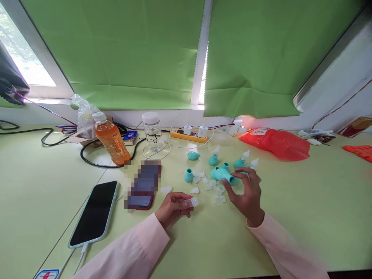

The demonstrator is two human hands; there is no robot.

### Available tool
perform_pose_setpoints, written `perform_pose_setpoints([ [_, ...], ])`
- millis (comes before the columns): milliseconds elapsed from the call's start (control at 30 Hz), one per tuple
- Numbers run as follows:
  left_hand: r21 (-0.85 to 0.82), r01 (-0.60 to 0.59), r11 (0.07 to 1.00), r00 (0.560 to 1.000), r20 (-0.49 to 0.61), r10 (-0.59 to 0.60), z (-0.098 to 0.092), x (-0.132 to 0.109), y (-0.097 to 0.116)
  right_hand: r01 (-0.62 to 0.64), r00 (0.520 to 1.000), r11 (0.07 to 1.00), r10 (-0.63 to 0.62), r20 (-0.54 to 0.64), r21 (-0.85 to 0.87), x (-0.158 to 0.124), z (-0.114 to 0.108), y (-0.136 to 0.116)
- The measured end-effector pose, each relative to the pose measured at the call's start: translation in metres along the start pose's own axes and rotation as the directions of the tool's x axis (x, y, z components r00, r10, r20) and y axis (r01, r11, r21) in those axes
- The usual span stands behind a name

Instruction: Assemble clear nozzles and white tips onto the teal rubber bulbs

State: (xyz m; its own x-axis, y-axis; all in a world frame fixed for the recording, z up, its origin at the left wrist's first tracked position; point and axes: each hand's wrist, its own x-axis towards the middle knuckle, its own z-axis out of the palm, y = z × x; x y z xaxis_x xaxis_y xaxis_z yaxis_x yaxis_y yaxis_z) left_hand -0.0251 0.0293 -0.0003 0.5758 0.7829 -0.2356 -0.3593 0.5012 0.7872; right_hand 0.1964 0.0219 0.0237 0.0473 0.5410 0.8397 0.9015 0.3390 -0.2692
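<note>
My left hand (176,207) is closed round a small clear plastic tube (191,202), whose rounded end sticks out to the right. My right hand (245,190) has its thumb and index finger on either side of the open neck of a turquoise rubber bulb (222,175), which lies among others. Behind it, one bulb (213,159) stands upright with a translucent nozzle; another (239,162) carries a similar tip. To the left are a bulb on its side (193,155) and one with its mouth upward (188,175). Several small translucent plastic pieces (220,190) lie between my hands.
At left are a black-screened phone (94,213) on a cable, a blurred-out phone (143,184) and an orange drink bottle (112,139). A clear jar (152,133), a yellow power strip (188,135) and a red plastic bag (276,143) line the back.
</note>
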Motion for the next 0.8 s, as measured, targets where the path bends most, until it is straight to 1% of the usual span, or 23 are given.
perform_pose_setpoints([
  [33, 0.005, -0.002, 1.0, 1.0, 0.002, 0.002, 0.001, 0.0, 0.0, 0.01, 1.0, 0.994, -0.011, 0.004, 0.113, -0.003, 0.0, -0.006],
  [67, 0.009, -0.003, 1.0, 1.0, 0.004, 0.003, 0.001, -0.001, 0.001, 0.017, 0.999, 0.974, -0.027, 0.041, 0.224, -0.007, 0.0, -0.012],
  [100, 0.012, -0.006, 1.0, 1.0, 0.005, 0.006, 0.002, -0.001, 0.001, 0.02, 0.993, 0.948, -0.056, 0.105, 0.318, -0.011, 0.001, -0.018],
  [133, 0.017, -0.01, 1.0, 1.0, 0.004, 0.01, 0.002, -0.001, 0.001, 0.014, 0.981, 0.921, -0.088, 0.172, 0.389, -0.016, 0.002, -0.023],
  [200, 0.035, -0.02, 0.999, 1.0, 0.001, 0.02, 0.003, -0.002, 0.001, 0.025, 0.952, 0.883, -0.164, 0.258, 0.469, -0.024, 0.005, -0.03],
  [333, 0.07, -0.041, 0.997, 0.999, 0.013, 0.04, 0.002, -0.002, -0.001, 0.093, 0.906, 0.897, -0.256, 0.336, 0.433, -0.031, 0.01, -0.032],
  [433, 0.093, -0.063, 0.994, 0.998, -0.025, 0.066, 0.003, -0.001, -0.003, 0.132, 0.889, 0.9, -0.293, 0.353, 0.415, -0.033, 0.013, -0.031],
  [533, 0.132, -0.073, 0.988, 0.994, -0.066, 0.082, 0.005, 0.0, -0.004, 0.12, 0.888, 0.904, -0.282, 0.362, 0.41, -0.035, 0.014, -0.033],
  [600, 0.17, -0.065, 0.983, 0.994, -0.081, 0.08, 0.005, 0.0, -0.005, 0.075, 0.885, 0.912, -0.247, 0.395, 0.403, -0.037, 0.014, -0.035],
  [700, 0.283, -0.07, 0.957, 0.99, -0.097, 0.101, 0.005, -0.001, -0.007, 0.009, 0.863, 0.92, -0.204, 0.462, 0.391, -0.04, 0.014, -0.035],
  [767, 0.426, -0.1, 0.899, 0.982, -0.103, 0.157, 0.003, -0.003, -0.009, 0.004, 0.846, 0.923, -0.208, 0.49, 0.384, -0.042, 0.014, -0.033],
  [800, 0.508, -0.125, 0.852, 0.974, -0.1, 0.202, 0.003, -0.004, -0.01, 0.013, 0.839, 0.923, -0.219, 0.498, 0.385, -0.043, 0.015, -0.032],
])
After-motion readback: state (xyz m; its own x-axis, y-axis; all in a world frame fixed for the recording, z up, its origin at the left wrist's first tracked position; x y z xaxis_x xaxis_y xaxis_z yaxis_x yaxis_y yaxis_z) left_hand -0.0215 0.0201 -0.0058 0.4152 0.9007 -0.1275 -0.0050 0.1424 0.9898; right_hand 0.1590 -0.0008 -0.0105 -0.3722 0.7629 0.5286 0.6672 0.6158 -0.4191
